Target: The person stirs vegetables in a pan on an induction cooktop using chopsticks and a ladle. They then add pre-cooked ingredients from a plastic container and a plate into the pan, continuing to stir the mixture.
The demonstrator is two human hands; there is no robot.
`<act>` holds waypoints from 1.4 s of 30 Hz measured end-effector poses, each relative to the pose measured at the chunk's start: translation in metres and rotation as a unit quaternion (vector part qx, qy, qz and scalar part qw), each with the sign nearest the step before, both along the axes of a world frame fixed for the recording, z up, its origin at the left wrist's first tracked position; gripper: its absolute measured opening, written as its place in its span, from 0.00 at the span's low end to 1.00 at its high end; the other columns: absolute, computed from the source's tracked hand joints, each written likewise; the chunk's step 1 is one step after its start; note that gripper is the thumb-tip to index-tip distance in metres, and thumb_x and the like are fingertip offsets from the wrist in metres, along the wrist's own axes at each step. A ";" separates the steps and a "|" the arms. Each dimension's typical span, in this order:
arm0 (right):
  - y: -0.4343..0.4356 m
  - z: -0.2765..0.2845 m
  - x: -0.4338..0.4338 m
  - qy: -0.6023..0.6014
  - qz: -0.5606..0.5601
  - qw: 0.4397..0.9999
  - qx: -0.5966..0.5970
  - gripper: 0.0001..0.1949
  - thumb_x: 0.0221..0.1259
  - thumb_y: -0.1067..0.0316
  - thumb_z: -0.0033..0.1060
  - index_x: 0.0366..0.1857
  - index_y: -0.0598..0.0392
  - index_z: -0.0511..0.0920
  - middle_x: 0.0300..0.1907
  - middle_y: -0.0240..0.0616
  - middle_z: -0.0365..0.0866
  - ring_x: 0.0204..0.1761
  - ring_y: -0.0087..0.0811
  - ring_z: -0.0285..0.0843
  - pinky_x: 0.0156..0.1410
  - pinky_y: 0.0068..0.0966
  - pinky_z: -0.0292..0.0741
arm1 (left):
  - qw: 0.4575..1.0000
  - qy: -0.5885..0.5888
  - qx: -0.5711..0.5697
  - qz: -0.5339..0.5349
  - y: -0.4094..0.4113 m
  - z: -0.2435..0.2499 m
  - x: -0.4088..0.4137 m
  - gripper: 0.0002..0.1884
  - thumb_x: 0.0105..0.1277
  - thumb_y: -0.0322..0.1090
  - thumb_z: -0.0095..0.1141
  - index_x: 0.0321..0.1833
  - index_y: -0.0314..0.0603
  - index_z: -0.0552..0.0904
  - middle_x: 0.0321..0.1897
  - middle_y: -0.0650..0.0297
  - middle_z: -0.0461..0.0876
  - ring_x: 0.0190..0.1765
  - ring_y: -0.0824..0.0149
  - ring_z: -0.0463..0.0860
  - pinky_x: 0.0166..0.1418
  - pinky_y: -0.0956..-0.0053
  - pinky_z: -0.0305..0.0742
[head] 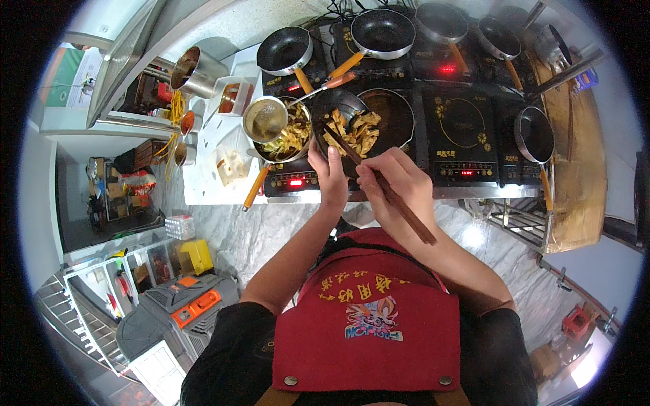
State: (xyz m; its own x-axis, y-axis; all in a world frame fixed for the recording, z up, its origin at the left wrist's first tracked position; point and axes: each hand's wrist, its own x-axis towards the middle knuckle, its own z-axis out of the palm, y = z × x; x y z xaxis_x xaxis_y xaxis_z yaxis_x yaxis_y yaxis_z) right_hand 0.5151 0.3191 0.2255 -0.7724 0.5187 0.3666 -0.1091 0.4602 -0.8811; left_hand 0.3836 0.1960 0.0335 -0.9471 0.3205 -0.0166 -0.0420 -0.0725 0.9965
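Observation:
My left hand (pixel 331 177) grips the near left rim of a black bowl (pixel 339 99), thumb raised along its edge. Brown strips of food (pixel 358 133), possibly fried tofu skin, lie in it. My right hand (pixel 401 185) holds a pair of dark wooden chopsticks (pixel 401 205), their tips among the strips. Partly behind the bowl is a frying pan (pixel 393 109) with a dark inside. To the left, a pan (pixel 258 187) with a wooden handle contains chopped vegetables (pixel 288 139). A ladle (pixel 265 120) of cloudy liquid rests across that pan.
Several induction cookers stand in two rows, one bare cooker (pixel 461 122) to the right. Frying pans (pixel 383 33) line the back row; another pan (pixel 533 134) stands far right. Left are a steel pot (pixel 195 73), a plastic tub (pixel 236 96) of red sauce and a seasoning cup (pixel 189 122).

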 end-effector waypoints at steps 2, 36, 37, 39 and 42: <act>0.000 -0.008 -0.003 -0.001 -0.009 1.000 0.018 0.05 0.76 0.78 0.75 0.48 0.60 0.86 0.40 0.45 0.86 0.36 0.43 0.92 0.40 0.36 0.84 | 1.000 -0.007 0.009 0.000 0.001 0.004 0.001 0.37 0.95 0.54 0.48 0.92 0.34 0.58 0.81 0.47 0.61 0.84 0.53 0.64 0.91 0.54 0.59; 0.025 -0.003 0.048 -0.048 0.001 0.997 -0.062 0.04 0.72 0.76 0.79 0.44 0.62 0.91 0.39 0.47 0.91 0.37 0.44 0.92 0.44 0.36 0.85 | 0.993 0.057 -0.101 0.030 -0.016 0.007 -0.007 0.40 0.94 0.59 0.49 0.93 0.36 0.57 0.82 0.42 0.61 0.84 0.45 0.66 0.90 0.51 0.62; 0.028 -0.005 0.050 -0.064 0.011 0.995 -0.075 0.04 0.72 0.76 0.79 0.44 0.62 0.91 0.39 0.47 0.91 0.38 0.44 0.92 0.44 0.35 0.85 | 0.990 0.069 -0.121 0.031 -0.016 0.008 -0.008 0.40 0.94 0.60 0.49 0.93 0.36 0.57 0.82 0.41 0.61 0.84 0.45 0.66 0.90 0.51 0.61; 0.031 -0.010 0.052 -0.095 0.027 0.990 -0.103 0.04 0.72 0.76 0.79 0.45 0.62 0.92 0.40 0.47 0.92 0.39 0.44 0.93 0.45 0.35 0.85 | 0.989 0.082 -0.116 0.029 -0.013 0.007 -0.010 0.41 0.94 0.60 0.50 0.93 0.35 0.57 0.82 0.41 0.60 0.84 0.44 0.66 0.90 0.50 0.61; 0.026 -0.025 0.048 -0.080 0.030 0.996 -0.023 0.05 0.73 0.75 0.78 0.46 0.62 0.91 0.43 0.46 0.91 0.42 0.48 0.94 0.47 0.37 0.87 | 0.989 0.072 -0.127 0.021 -0.006 0.014 -0.009 0.41 0.94 0.60 0.50 0.93 0.35 0.57 0.82 0.41 0.60 0.84 0.44 0.65 0.90 0.49 0.61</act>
